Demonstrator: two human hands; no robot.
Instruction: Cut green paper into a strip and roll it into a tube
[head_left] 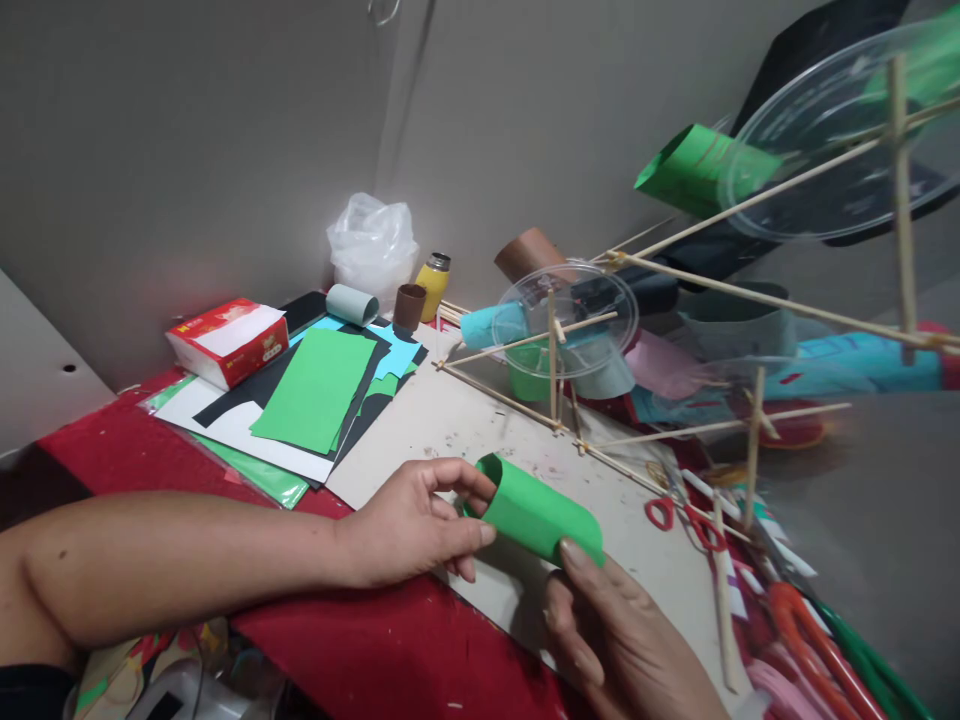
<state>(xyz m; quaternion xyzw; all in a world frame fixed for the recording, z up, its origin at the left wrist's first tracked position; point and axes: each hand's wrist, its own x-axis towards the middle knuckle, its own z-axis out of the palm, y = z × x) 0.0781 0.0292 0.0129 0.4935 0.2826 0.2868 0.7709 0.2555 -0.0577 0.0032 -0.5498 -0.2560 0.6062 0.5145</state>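
Observation:
A green paper tube is held tilted above the pale board. My left hand grips its left end, with fingertips inside the opening and the thumb outside. At the tube's right end, my right hand closes on the lower edge with the thumb on the paper; its other fingers are partly hidden underneath. Beyond the tube stands a frame of thin wooden sticks carrying a clear plastic lid. Red-handled scissors lie to the right of my hands.
Green paper sheets lie on black and white sheets at left, beside a red tissue pack. Behind are a plastic bag, a yellow bottle and a brown paper tube. Orange-handled scissors lie at lower right on the red cloth.

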